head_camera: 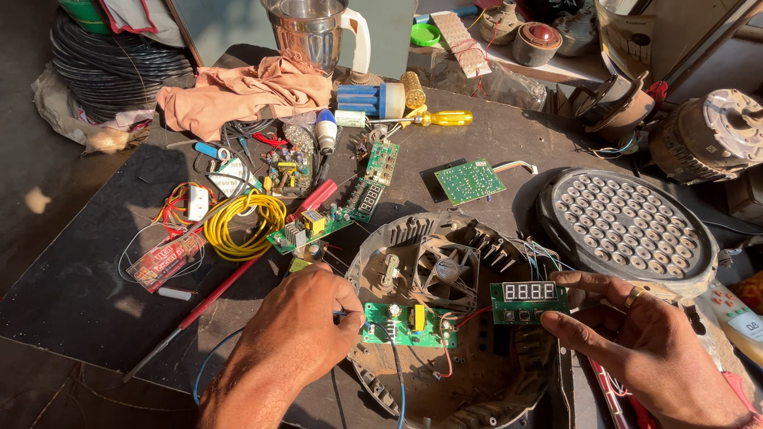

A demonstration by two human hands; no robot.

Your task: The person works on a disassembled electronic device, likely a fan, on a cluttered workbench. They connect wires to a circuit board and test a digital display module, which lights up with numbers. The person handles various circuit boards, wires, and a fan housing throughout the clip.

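My left hand (298, 326) pinches the left edge of a small green circuit board (409, 324) over an opened round black appliance base (477, 381). My right hand (636, 338) holds a green display board (527, 302) with a four-digit readout by its right end. Red and blue wires run between the two boards. A cooling fan (447, 270) sits inside the base just beyond them.
A round perforated grey cover (628, 226) lies to the right. Several loose green circuit boards (469, 181), a yellow wire coil (238, 226), a yellow-handled screwdriver (441, 119), an orange cloth (242, 91) and a steel jug (314, 32) crowd the dark worktable (71, 294). A motor (711, 135) stands far right.
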